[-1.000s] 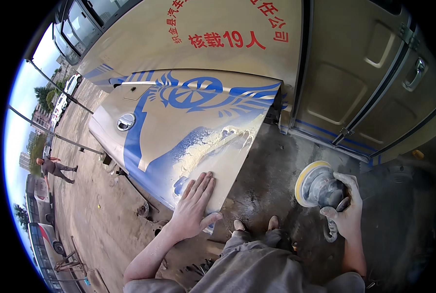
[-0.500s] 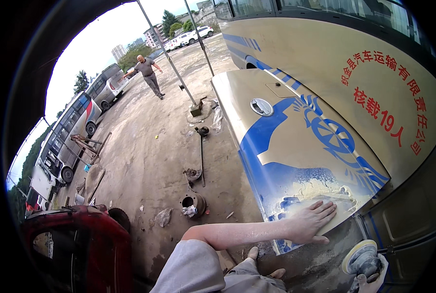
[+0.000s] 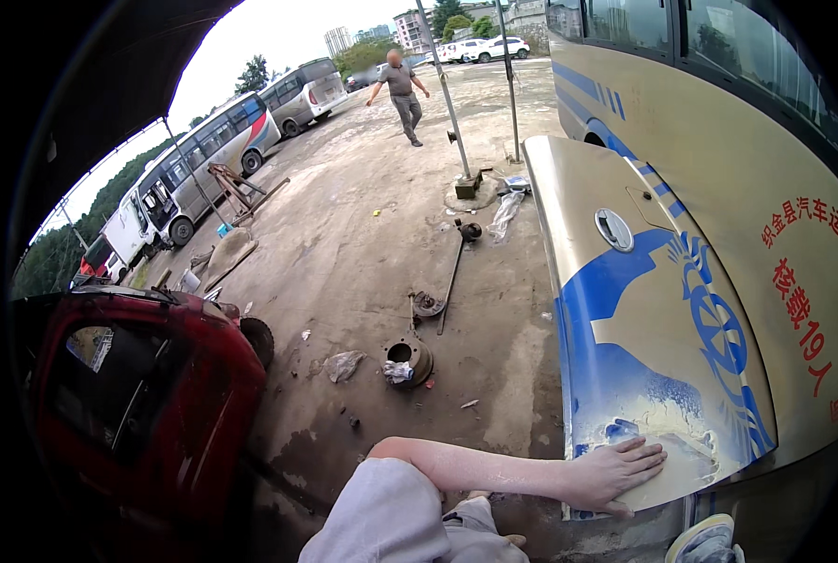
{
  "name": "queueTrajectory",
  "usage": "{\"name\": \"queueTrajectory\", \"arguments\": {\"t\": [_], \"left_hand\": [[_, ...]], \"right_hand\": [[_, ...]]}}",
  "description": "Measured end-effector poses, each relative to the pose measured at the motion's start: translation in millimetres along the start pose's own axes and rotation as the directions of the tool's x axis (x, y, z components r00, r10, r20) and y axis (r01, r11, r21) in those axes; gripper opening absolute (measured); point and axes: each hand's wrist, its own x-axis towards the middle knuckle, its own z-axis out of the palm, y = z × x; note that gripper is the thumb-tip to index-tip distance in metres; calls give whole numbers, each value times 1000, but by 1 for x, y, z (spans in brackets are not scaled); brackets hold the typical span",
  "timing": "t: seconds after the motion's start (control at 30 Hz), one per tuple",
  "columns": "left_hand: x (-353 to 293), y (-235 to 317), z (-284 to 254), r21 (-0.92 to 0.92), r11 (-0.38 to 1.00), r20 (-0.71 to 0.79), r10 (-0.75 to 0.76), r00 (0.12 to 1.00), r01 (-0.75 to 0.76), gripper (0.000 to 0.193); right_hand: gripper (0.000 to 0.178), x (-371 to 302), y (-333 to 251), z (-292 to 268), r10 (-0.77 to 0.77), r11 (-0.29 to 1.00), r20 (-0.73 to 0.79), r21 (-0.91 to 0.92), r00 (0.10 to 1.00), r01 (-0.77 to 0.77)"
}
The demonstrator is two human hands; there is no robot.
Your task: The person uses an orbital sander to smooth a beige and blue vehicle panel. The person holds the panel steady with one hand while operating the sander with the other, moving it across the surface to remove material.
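The left hand [image 3: 616, 474] lies on the panel [image 3: 646, 324] — bus [image 3: 710, 141] right, vehicle cab [image 3: 180, 389] left.

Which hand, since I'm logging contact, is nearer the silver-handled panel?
Left: the left hand lies on the lower part of the panel; the right hand is out of view.

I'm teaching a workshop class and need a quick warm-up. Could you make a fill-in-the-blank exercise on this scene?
1. The person's left hand is spread on the gold panel, whose painted pattern is ____ in colour.
2. The round sander is partly cut off by the picture's ____ edge.
3. The vehicle body at the picture's left is painted ____.
4. In the picture, the distant person is to the ____ of both metal poles.

Missing words: blue; lower; red; left.
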Motion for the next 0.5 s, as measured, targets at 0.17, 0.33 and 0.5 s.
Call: {"name": "queueTrajectory", "arguments": {"t": [0.17,0.33,0.5], "left_hand": [[-1,6,3,-39,999,-31,-27,999,26,98],[10,11,-4,-28,998,15,-55,998,55,97],[1,14,-5,23,998,35,-64,997,64,96]], "right_hand": [[63,5,-14,4,-139,985,1,-103,990,138],[63,14,-2,4,-90,994,-26,63,996,91],[63,24,1,4,-144,990,-6,13,990,144]]}}
